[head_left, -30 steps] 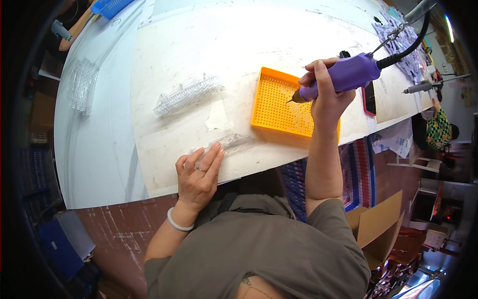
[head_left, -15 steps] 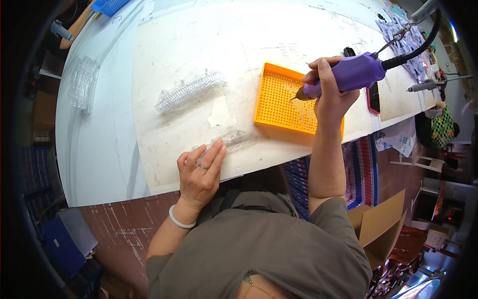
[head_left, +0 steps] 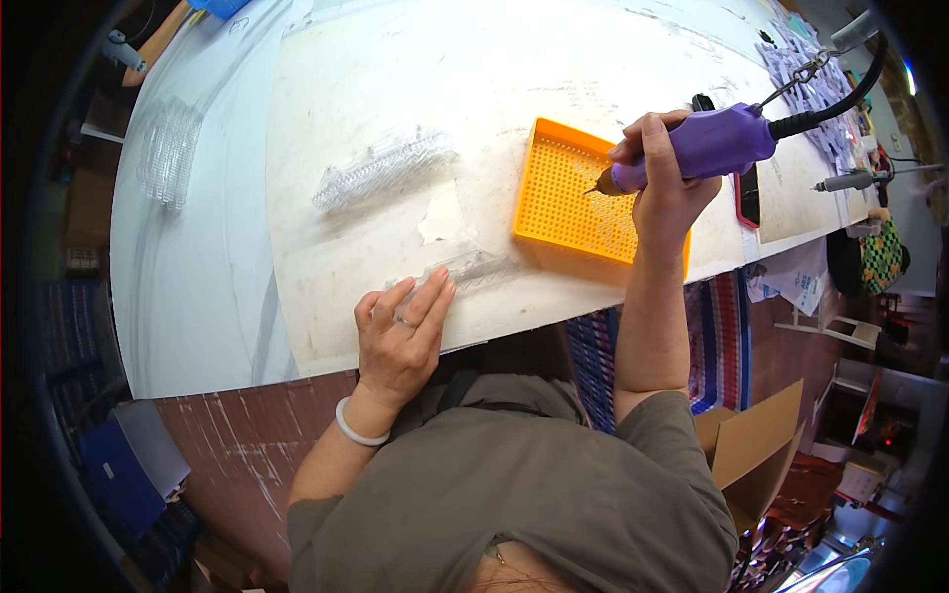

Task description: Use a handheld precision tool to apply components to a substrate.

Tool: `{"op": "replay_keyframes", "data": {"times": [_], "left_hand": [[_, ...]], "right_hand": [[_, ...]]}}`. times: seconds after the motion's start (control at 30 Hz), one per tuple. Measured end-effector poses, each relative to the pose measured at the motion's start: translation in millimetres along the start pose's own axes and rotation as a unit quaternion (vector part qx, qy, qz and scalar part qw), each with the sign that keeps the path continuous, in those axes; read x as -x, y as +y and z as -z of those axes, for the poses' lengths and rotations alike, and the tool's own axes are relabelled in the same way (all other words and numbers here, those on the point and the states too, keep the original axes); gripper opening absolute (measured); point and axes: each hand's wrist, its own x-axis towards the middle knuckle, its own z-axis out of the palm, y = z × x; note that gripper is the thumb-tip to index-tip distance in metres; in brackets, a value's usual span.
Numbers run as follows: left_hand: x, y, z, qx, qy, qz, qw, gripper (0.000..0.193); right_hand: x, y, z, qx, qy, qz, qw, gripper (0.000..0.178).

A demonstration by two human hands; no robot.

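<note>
My right hand (head_left: 672,198) grips a purple electric screwdriver (head_left: 727,143) with a dark cable. Its bit points left and down, above an orange perforated basket (head_left: 568,240), and touches nothing that I can make out. Near the table's front edge, my left hand (head_left: 400,331) rests with fingers stretched forward on a clear plastic strip (head_left: 479,269). The fingers cover the strip's left end. Beyond that hand lies a row of clear, ridged plastic pieces (head_left: 381,173). A small torn white patch (head_left: 445,219) shows on the table between them.
More clear plastic pieces (head_left: 170,158) lie at the far left. A blue basket (head_left: 219,6) sits at the back left edge. Right of the orange basket are a red-edged phone (head_left: 748,198) and, farther off, a pile of pale purple parts (head_left: 813,84). A cardboard box (head_left: 756,435) stands below.
The whole view has shifted slightly. Both hands keep nearly the same pose, with the screwdriver still over the basket.
</note>
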Motion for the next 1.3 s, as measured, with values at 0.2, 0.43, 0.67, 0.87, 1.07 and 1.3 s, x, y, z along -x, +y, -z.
{"op": "replay_keyframes", "data": {"times": [0.2,0.43,0.67,0.87,1.07,1.3], "left_hand": [[0.2,0.3,1.8,0.014,0.004,0.005,1.0,0.032],[3.4,-3.1,4.5,0.005,-0.006,0.01,1.0,0.034],[8.0,-6.0,-0.5,0.005,0.002,0.003,1.0,0.037],[12.2,-7.6,-2.9,0.026,0.006,0.013,1.0,0.038],[15.0,-8.2,-4.0,0.025,0.024,0.012,0.999,0.038],[15.9,-9.4,-5.0,0.032,0.03,0.011,0.999,0.038]], "right_hand": [[0.3,-1.9,-4.0,0.003,-0.012,-0.017,1.0,0.001],[10.0,-29.9,-12.9,-0.087,-0.028,0.065,0.994,0.002],[39.9,-50.9,-61.2,-0.252,-0.129,0.056,0.958,0.004],[64.1,-34.4,-86.7,-0.256,-0.177,-0.008,0.95,0.003],[77.4,-31.7,-97.0,-0.268,-0.175,-0.039,0.947,0.007],[80.8,-29.7,-102.0,-0.265,-0.178,-0.043,0.947,0.009]]}}
